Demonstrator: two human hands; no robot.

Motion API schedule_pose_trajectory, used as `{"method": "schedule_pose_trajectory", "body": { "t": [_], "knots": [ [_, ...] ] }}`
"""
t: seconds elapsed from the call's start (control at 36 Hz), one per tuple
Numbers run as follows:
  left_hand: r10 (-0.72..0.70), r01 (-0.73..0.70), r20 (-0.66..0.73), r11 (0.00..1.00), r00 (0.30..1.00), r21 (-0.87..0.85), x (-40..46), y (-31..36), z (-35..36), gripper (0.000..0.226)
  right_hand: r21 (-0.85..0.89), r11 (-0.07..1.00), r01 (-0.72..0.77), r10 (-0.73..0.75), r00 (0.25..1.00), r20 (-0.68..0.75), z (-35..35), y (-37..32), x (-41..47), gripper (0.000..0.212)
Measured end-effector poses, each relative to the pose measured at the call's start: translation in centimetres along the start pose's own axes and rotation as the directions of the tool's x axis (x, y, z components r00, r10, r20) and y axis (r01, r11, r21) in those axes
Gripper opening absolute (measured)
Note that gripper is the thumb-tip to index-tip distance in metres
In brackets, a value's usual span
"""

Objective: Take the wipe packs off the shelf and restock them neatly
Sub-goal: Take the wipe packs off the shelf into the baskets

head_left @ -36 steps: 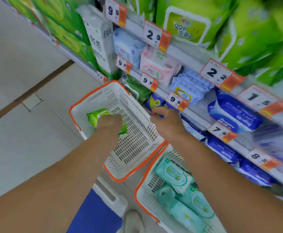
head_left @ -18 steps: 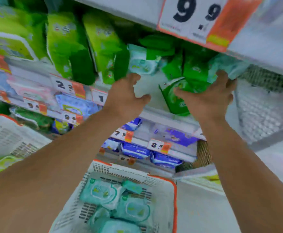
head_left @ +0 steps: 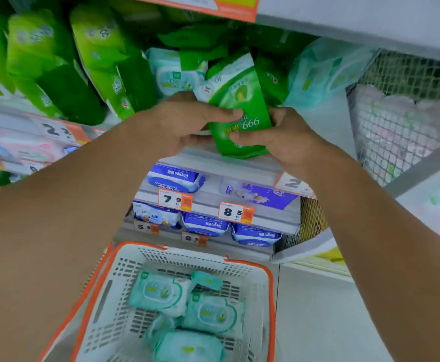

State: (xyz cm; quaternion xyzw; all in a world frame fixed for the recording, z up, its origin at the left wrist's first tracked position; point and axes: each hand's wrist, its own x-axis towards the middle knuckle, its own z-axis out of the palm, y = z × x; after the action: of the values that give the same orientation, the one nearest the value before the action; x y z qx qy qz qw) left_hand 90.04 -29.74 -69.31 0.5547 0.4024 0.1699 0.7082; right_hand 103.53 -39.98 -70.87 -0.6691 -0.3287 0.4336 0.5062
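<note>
A green wipe pack (head_left: 239, 111) is held in a two-handed grip at the front lip of the shelf (head_left: 221, 155). The left hand (head_left: 185, 121) is closed on the pack's left edge, a finger laid across its printed face and the thumb tucked below. The right hand (head_left: 279, 137) is closed on the lower right corner, a finger pressed flat on the face near the bottom. Neither hand is held open; both have hold of this one pack.

The pack's long axis is seen to run up and away from the grip, tilted slightly, its top end leaning back among the loose green and pale packs (head_left: 177, 71) crowded behind it. Its lower end overhangs the shelf edge toward the person. The hands are about equally near, one on each side, so the pack can be steered by either.

Directly below, well apart from the grip, a white basket (head_left: 247, 265) with an orange rim is seen, pale teal packs (head_left: 213, 312) lying flat inside. The coming move is judged to turn on the pack being drawn out along that tilted axis.
</note>
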Motion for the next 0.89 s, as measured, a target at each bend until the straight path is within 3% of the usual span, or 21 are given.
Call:
{"method": "schedule_pose_trajectory", "body": {
  "t": [0.06,0.11,0.14,0.19,0.25,0.31,0.36,0.44,0.53,0.61,0.72,0.81,0.89],
  "knots": [
    [0.083,-0.085,-0.117,0.996,0.99,-0.014,-0.4,0.5,-0.3,0.039,-0.012,1.0,-0.011,0.009,0.989,-0.149,-1.0,-0.2,0.5,0.02],
    [0.071,-0.101,-0.305,0.991,0.95,-0.084,-0.5,0.9,-1.3,0.045,-0.255,0.959,-0.122,0.006,0.909,-0.416,-2.2,0.0,2.0,0.053],
    [0.041,-0.094,-0.372,0.988,0.927,-0.125,-0.5,1.0,-1.9,0.05,-0.402,0.886,-0.232,0.014,0.879,-0.477,-2.4,0.1,2.5,0.076],
    [-0.004,-0.083,-0.439,0.98,0.899,-0.18,-0.8,1.0,-3.1,0.055,-0.614,0.697,-0.371,0.068,0.886,-0.458,-2.1,0.3,3.0,0.113],
    [-0.038,-0.084,-0.476,0.969,0.878,-0.233,-1.2,0.7,-4.1,0.057,-0.668,0.656,-0.351,0.083,0.914,-0.398,-1.5,-0.2,3.9,0.124],
    [-0.067,-0.088,-0.498,0.956,0.864,-0.281,-1.7,0.2,-4.8,0.063,-0.59,0.73,-0.345,0.132,0.918,-0.373,-1.1,-1.0,4.8,0.122],
    [-0.085,-0.101,-0.502,0.938,0.861,-0.332,-2.7,-0.5,-5.2,0.066,-0.392,0.849,-0.353,0.196,0.902,-0.386,-0.9,-1.8,5.0,0.103],
    [-0.099,-0.136,-0.508,0.904,0.856,-0.404,-4.9,-2.0,-5.6,0.033,-0.09,0.975,-0.205,0.152,0.901,-0.405,-0.7,-2.4,2.6,0.046],
    [-0.159,-0.155,-0.46,0.804,0.874,-0.574,-7.7,-3.8,-6.4,0.005,0.101,0.993,-0.053,0.084,0.938,-0.336,0.2,-3.1,-2.9,0.019],
    [-0.243,-0.173,-0.394,0.616,0.886,-0.769,-9.9,-6.0,-8.0,0.007,0.417,0.906,-0.069,0.157,0.971,-0.181,3.0,-2.9,-7.8,0.012],
    [-0.393,-0.151,-0.317,0.399,0.863,-0.904,-13.0,-10.0,-9.9,0.013,0.733,0.609,-0.303,0.474,0.88,-0.031,9.9,-0.1,-10.7,0.01],
    [-0.487,-0.086,-0.299,0.412,0.82,-0.907,-15.5,-12.6,-11.2,0.016,0.767,0.429,-0.477,0.607,0.781,0.146,15.4,2.1,-11.3,0.022],
    [-0.545,-0.088,-0.347,0.443,0.764,-0.892,-17.9,-15.2,-13.1,0.002,0.708,0.392,-0.588,0.643,0.725,0.247,20.4,3.8,-11.6,0.015]
  ]
}}
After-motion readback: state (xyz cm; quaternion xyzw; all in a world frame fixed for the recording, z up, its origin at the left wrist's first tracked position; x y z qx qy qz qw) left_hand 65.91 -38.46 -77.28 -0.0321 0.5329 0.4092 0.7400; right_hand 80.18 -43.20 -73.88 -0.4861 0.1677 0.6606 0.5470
